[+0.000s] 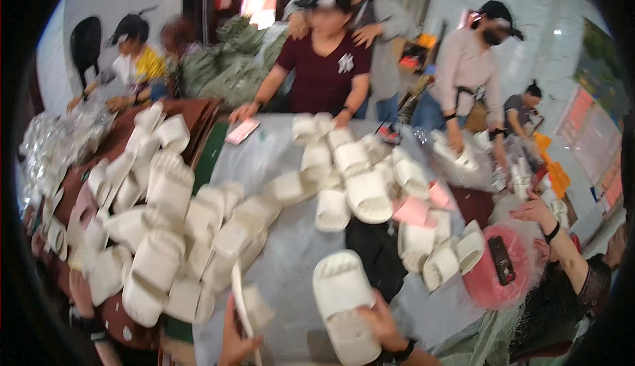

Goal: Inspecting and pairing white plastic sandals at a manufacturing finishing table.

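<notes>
My left hand (235, 341) grips a white slide slipper (249, 305), turned nearly edge-on above the near part of the table. Beside it, my right hand (382, 326) holds another white slide slipper (340, 283) by its side, with the footbed and strap facing up. A large heap of white slippers (159, 200) lies to the left of my hands. Farther off, past my right hand, more white slippers (360, 181) are piled, with a few pink slippers (413, 210) among them. A black item (377, 253), perhaps cloth or a bag, lies beyond my right hand.
A grey plastic sheet (281, 227) covers the table. On the right, a phone (501, 260) rests on a pink plastic-wrapped bundle (483, 286). Co-workers surround the table; one co-worker's hand (532, 212) reaches in from the right, another's (81, 293) from the left. Clear bags (63, 141) pile up far left.
</notes>
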The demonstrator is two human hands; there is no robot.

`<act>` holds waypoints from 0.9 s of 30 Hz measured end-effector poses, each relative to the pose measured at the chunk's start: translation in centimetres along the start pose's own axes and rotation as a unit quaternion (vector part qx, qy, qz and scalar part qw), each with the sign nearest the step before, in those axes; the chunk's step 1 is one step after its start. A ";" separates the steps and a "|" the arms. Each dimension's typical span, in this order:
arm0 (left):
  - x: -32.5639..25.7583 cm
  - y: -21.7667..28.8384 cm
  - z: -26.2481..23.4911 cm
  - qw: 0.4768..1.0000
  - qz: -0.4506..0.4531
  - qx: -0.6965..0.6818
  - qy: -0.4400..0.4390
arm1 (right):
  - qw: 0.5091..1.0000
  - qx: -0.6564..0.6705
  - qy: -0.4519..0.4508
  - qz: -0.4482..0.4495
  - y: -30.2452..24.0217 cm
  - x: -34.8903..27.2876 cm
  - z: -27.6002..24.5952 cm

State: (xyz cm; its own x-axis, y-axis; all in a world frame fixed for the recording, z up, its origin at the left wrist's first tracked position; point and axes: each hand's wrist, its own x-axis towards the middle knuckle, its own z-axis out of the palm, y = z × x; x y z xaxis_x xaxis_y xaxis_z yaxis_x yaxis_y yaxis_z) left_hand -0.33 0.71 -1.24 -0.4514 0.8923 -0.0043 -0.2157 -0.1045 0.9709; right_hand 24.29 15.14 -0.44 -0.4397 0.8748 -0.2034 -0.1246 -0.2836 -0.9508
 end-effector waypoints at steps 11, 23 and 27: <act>2.2 -2.9 4.7 0.925 -0.297 -0.211 -0.113 | 0.983 0.092 -0.100 0.121 -2.1 0.1 4.7; -0.8 -4.6 -1.5 0.970 -0.054 0.199 0.129 | 0.870 -0.441 -0.200 -0.093 2.4 0.9 2.3; 0.4 -3.8 0.4 0.968 -0.069 0.242 -0.013 | 0.836 -0.532 -0.086 -0.105 1.3 0.7 2.3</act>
State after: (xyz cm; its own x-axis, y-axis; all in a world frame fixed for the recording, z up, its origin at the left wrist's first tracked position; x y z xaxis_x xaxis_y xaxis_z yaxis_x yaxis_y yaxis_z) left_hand 0.62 1.66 -4.80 -0.4235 0.8948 -0.1413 0.1608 0.2277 0.9603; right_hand 21.75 14.45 -1.27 -0.6396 0.7667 -0.0554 0.6060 0.4587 -0.6499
